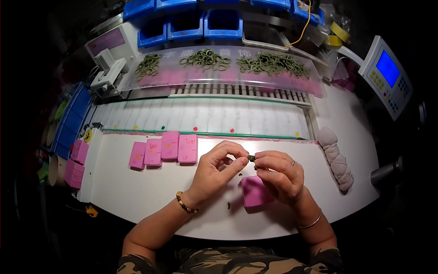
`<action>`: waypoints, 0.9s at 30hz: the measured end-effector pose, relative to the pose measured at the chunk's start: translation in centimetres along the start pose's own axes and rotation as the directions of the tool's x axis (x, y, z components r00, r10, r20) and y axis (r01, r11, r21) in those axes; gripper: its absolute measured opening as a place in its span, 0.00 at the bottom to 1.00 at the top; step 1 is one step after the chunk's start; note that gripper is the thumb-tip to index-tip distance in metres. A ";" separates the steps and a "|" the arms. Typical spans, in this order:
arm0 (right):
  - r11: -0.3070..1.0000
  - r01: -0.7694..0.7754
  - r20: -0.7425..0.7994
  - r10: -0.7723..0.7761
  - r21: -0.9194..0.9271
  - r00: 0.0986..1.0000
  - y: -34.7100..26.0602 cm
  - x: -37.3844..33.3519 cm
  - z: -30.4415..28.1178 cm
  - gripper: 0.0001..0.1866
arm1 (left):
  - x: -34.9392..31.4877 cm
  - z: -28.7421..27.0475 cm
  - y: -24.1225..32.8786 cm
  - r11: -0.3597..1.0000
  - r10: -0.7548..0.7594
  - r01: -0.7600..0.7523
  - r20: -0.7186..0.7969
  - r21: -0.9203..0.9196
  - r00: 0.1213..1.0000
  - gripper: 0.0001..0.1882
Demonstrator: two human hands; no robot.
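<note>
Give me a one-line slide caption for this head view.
Both hands, left hand and right hand, pinch a small dark piece above a pink box on a white table.

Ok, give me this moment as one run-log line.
left hand: pinching small dark piece | right hand: pinching same piece | pink box: on white table, under right hand | four pink boxes: row, far left

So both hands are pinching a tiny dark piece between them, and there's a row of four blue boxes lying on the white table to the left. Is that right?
Not quite. The head view shows the four boxes are pink, not blue. The rest holds: left hand and right hand pinch a tiny dark piece between them, and the row lies on the white table to their left.
</note>
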State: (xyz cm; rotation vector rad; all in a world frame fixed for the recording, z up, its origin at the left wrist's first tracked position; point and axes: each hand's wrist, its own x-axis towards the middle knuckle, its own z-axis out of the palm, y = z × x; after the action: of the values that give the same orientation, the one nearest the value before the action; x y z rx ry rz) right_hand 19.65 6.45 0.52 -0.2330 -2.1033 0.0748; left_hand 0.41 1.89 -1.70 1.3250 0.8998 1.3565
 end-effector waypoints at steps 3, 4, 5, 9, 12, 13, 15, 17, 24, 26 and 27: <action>1.000 -0.014 0.017 0.013 0.023 1.000 0.0 0.0 0.1 0.12 | 0.0 0.0 0.5 0.996 -0.085 0.085 -0.009 -0.033 0.996 0.04; 0.994 -0.070 -0.003 0.071 0.086 0.997 0.0 -0.1 0.2 0.13 | 0.1 0.0 0.7 0.989 -0.124 0.124 0.005 -0.083 0.992 0.05; 0.981 -0.125 -0.021 0.129 0.148 0.991 -0.1 -0.2 0.3 0.14 | 0.2 0.0 0.8 0.978 -0.161 0.162 0.022 -0.133 0.987 0.05; 0.841 -0.372 -0.030 0.416 0.393 0.909 -0.1 -0.9 1.0 0.14 | 0.1 -0.6 0.7 0.948 -0.232 0.234 0.035 -0.215 0.972 0.05; 0.635 -0.524 0.050 0.609 0.568 0.792 -0.3 -0.7 1.0 0.14 | 0.2 -0.7 1.3 0.942 -0.292 0.289 0.006 -0.173 0.956 0.06; 0.605 -0.538 0.080 0.618 0.587 0.782 -0.1 -0.9 0.9 0.13 | 0.3 -0.6 1.6 0.954 -0.276 0.275 0.007 -0.117 0.961 0.07; 0.557 -0.557 0.109 0.641 0.616 0.760 0.0 -0.9 0.8 0.13 | 0.4 -0.7 1.7 0.963 -0.261 0.261 0.011 -0.060 0.965 0.08; 0.507 -0.573 0.138 0.660 0.644 0.738 0.0 -0.9 0.7 0.13 | 0.4 -0.9 1.3 0.983 -0.177 0.172 0.072 0.060 0.982 0.09; 0.464 -0.596 0.202 0.653 0.655 0.730 0.0 -0.8 0.6 0.12 | 0.3 -0.9 0.9 0.972 -0.062 0.044 0.070 0.229 0.996 0.07; 0.440 -0.607 0.215 0.664 0.662 0.716 0.0 -0.8 0.5 0.12 | 0.3 -0.7 1.0 0.960 -0.021 0.002 0.065 0.281 0.998 0.07; 0.416 -0.612 0.226 0.673 0.672 0.705 0.0 -0.8 0.5 0.12 | 0.3 -0.6 0.8 0.959 -0.021 0.002 0.065 0.282 0.998 0.07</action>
State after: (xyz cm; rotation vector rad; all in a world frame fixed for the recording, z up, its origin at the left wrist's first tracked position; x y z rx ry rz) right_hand 19.61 6.28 -0.38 -0.5527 -1.6172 1.3231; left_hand -0.25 2.04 -0.90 1.5689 1.0825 1.1979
